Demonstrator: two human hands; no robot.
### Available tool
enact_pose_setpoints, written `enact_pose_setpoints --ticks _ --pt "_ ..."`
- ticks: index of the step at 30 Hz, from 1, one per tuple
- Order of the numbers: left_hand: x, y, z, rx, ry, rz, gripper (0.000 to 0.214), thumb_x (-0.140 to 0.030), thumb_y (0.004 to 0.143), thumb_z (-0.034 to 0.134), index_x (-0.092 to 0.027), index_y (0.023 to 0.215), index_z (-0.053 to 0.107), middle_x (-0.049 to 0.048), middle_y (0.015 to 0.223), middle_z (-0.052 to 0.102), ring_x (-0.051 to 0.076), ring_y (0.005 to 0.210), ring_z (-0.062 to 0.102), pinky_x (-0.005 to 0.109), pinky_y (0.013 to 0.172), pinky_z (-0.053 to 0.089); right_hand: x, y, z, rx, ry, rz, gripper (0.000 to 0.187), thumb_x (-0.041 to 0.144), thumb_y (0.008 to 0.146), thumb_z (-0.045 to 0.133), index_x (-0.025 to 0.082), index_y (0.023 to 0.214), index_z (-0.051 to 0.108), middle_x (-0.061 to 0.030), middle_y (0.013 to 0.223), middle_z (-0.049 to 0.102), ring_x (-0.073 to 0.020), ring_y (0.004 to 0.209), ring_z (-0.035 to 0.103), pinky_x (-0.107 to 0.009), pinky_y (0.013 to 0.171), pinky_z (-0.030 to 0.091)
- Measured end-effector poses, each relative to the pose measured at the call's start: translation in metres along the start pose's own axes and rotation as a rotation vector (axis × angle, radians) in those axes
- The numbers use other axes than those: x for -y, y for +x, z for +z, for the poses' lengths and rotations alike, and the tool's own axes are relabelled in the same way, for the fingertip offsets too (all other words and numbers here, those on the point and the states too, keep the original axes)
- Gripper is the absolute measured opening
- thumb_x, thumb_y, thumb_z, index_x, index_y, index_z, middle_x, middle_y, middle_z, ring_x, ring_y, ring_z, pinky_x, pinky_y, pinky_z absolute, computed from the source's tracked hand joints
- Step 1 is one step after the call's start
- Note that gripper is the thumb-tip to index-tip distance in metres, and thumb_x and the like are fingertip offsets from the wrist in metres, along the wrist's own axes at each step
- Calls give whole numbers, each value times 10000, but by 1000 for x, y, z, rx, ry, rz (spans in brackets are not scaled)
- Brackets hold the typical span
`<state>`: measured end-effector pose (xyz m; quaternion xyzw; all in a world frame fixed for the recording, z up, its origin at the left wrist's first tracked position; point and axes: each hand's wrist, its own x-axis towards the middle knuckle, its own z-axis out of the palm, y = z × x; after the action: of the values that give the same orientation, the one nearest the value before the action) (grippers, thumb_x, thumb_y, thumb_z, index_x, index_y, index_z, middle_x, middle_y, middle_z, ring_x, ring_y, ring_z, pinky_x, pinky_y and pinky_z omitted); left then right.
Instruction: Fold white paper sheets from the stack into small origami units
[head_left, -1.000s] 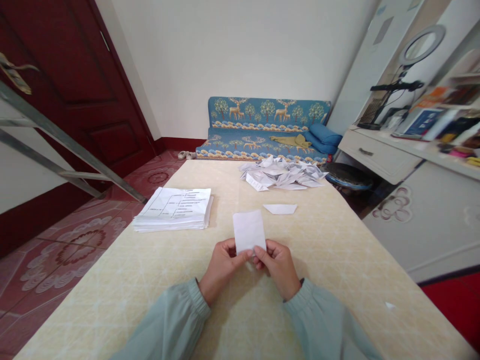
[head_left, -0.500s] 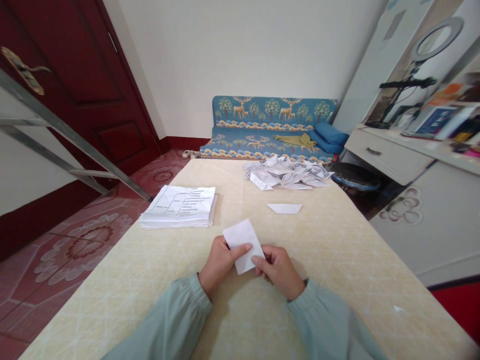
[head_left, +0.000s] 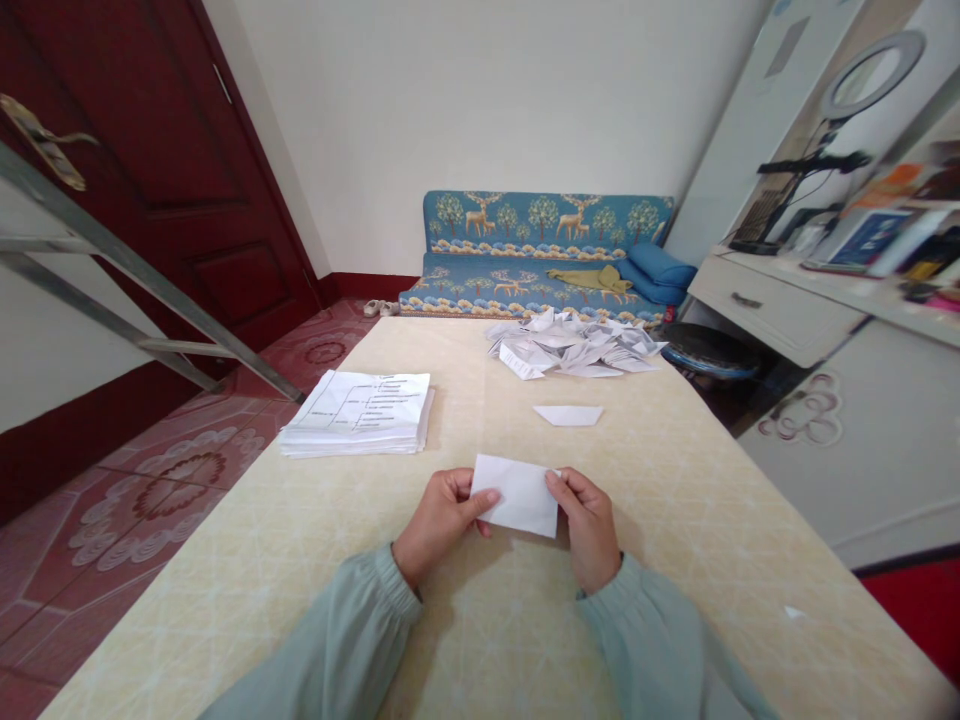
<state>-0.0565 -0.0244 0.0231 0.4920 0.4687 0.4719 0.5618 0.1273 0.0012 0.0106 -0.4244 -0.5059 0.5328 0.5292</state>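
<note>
Both of my hands hold a small folded white paper (head_left: 519,494) just above the cream table (head_left: 675,520). My left hand (head_left: 441,518) pinches its left edge with thumb on top. My right hand (head_left: 588,522) grips its right edge, fingers curled behind. The paper lies wide side across, nearly level. Pale green sleeves cover both my forearms.
A stack of printed sheets (head_left: 358,412) lies at the table's left. One folded paper shape (head_left: 568,414) sits beyond my hands, and a heap of several folded papers (head_left: 574,346) lies at the far end. A metal ladder (head_left: 135,290) leans left; a white desk (head_left: 780,300) stands right.
The paper has been turned from upright to lying sideways. My right hand has shifted from its bottom edge to its right edge.
</note>
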Motion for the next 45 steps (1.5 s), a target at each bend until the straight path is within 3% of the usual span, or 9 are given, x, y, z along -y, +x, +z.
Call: enact_pose_setpoints --ticks 3,8,16,23,28,37,45 --pt "-2 -3 4 48 -10 -29 314 -379 676 727 -76 736 675 43 649 647 104 533 536 204 509 422 0 0 -1 -10 -34 -8 317 443 778 601 179 626 513 50 547 426 -96 512 365 -214 466 280" --pt "-9 -6 3 -87 -9 47 269 -313 678 729 -119 856 672 35 739 664 114 612 563 199 553 426 7 -6 4 71 -203 -72 274 395 784 595 160 642 583 35 540 449 -96 506 371 -216 455 273" --pt "-24 -14 11 -140 433 269 111 -211 719 647 -121 711 711 58 685 669 153 671 599 237 645 456 13 -15 15 263 -447 -322 243 301 848 532 159 689 649 -3 604 578 -121 579 500 -232 548 353" --pt "-29 -19 17 -180 587 297 105 -172 708 603 -138 677 697 39 663 672 149 642 610 232 624 458 15 -16 16 206 -481 -386 181 276 840 552 166 725 637 -2 626 573 -119 582 505 -234 551 360" --pt "-29 -19 17 -142 542 239 99 -150 687 599 -139 655 691 34 652 680 145 634 611 217 614 459 18 -15 14 232 -476 -462 190 228 840 541 170 683 631 -5 626 556 -123 598 505 -244 573 367" --pt "-32 -16 11 -175 533 188 107 -136 665 584 -131 635 687 38 641 684 148 624 612 216 612 460 18 -10 8 149 -439 -439 182 213 819 554 175 653 617 5 614 566 -122 582 505 -242 562 375" --pt "-24 -15 7 -231 612 248 122 -131 653 565 -144 648 686 25 646 678 143 623 610 215 609 457 20 -9 4 80 -429 -421 177 243 807 573 176 651 622 8 605 576 -123 573 502 -241 556 380"
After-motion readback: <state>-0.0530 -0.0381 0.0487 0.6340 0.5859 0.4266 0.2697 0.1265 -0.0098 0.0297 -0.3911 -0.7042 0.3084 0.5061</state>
